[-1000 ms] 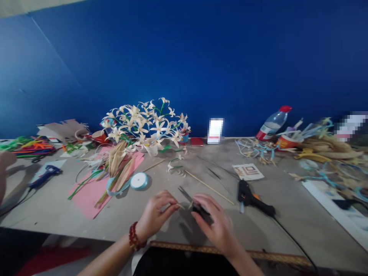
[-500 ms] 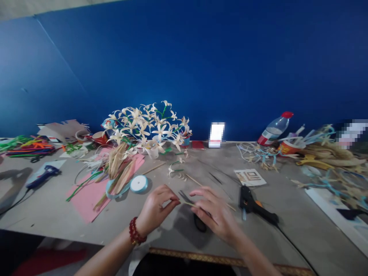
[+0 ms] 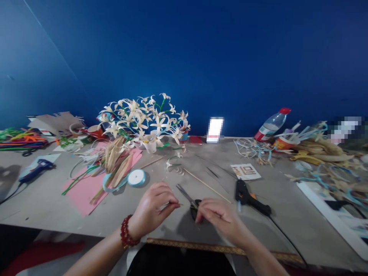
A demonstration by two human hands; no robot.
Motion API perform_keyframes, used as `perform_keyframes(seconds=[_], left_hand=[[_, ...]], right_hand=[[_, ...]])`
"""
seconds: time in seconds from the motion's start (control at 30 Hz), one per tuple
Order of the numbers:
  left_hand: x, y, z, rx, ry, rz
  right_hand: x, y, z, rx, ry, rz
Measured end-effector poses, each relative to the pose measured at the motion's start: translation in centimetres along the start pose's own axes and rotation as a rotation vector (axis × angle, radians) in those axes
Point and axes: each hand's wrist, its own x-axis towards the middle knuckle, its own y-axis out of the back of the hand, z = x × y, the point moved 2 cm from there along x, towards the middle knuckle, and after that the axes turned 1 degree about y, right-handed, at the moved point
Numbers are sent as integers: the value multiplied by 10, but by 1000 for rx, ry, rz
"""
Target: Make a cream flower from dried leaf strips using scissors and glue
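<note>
My left hand [image 3: 161, 207], with a red beaded bracelet at the wrist, pinches a thin pale strip [image 3: 181, 204]; only a short tip shows past the fingertips. My right hand [image 3: 218, 220] has its fingers curled together beside and partly over the black handles of the scissors [image 3: 186, 195]. Whether these fingers grip the handles or some small piece is hidden. The scissors' blades point away to the upper left, slightly parted. Beyond them lies a thin wooden stick [image 3: 207, 186]. Several small white curled petals [image 3: 172, 165] lie farther back.
White artificial flowers [image 3: 140, 119] stand in cups at the back. A blue ribbon spool [image 3: 136, 178] and dried husks [image 3: 115, 157] lie left, on pink paper [image 3: 83, 201]. A black glue gun [image 3: 251, 199] with its cord lies right; a blue glue gun [image 3: 36, 170] lies far left. A bottle [image 3: 273, 124] leans behind.
My right hand has come off the thin strip; its spread fingers have curled in and dropped to the scissors' handles. My left hand still pinches the strip. The view has shifted slightly.
</note>
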Motion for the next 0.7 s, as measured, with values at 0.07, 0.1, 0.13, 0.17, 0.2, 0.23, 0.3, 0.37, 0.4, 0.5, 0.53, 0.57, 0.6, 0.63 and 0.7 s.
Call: perform_keyframes(seconds=[0.07, 0.1, 0.13, 0.17, 0.2, 0.23, 0.3, 0.37, 0.4, 0.5, 0.53, 0.57, 0.6, 0.63, 0.7], left_hand=[[-1, 1, 3, 28, -17, -3], [-1, 1, 5, 35, -22, -3], [-2, 0, 7, 33, -22, -2], [-3, -1, 9, 24, -19, 0], [-3, -3, 12, 8, -14, 3], [-4, -5, 14, -11, -8, 5], [-5, -9, 19, -49, 19, 8], [-5, -11, 21, -83, 59, 4], [-5, -11, 22, -95, 80, 0], [-6, -8, 20, -90, 107, -9], [-6, -7, 19, -72, 101, -12], [-7, -6, 18, -52, 90, -18], [-7, -6, 18, -30, 76, -26], [-8, -6, 17, -10, 61, -33], [-9, -7, 19, 20, 28, -43]], right_hand=[[-3, -8, 3, 362, -91, -13], [-5, -13, 5, 543, -103, -4], [-7, -17, 6, 693, -94, 18], [-8, -21, 7, 792, -63, 49], [-9, -23, 8, 820, -19, 78], [-10, -24, 8, 767, 26, 101], [-11, -23, 8, 439, 103, 136], [-11, -21, 6, 5, 172, 165], [-11, -19, 5, -179, 202, 183], [-13, -15, 1, -445, 249, 239], [-14, -14, 0, -450, 224, 251], [-16, -13, 0, -407, 173, 252], [-17, -13, 1, -311, 109, 237], [-19, -14, 2, -167, 39, 207], [-21, -18, 5, 208, -67, 157]])
